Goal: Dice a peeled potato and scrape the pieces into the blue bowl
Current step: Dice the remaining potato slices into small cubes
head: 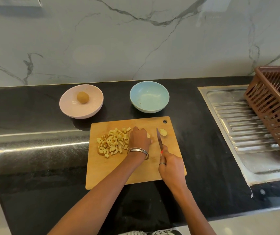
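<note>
A wooden cutting board lies on the black counter. A heap of diced potato pieces covers its left part. My left hand is curled over a remaining potato chunk, mostly hiding it. My right hand grips a knife by the handle, with the blade pointing away, just right of the chunk. A small potato end piece lies near the board's far right corner. The blue bowl stands behind the board, nearly empty.
A pink bowl holding one unpeeled potato stands at the back left. To the right is a steel sink drainboard with a brown plastic basket on it. A marble wall rises behind the counter.
</note>
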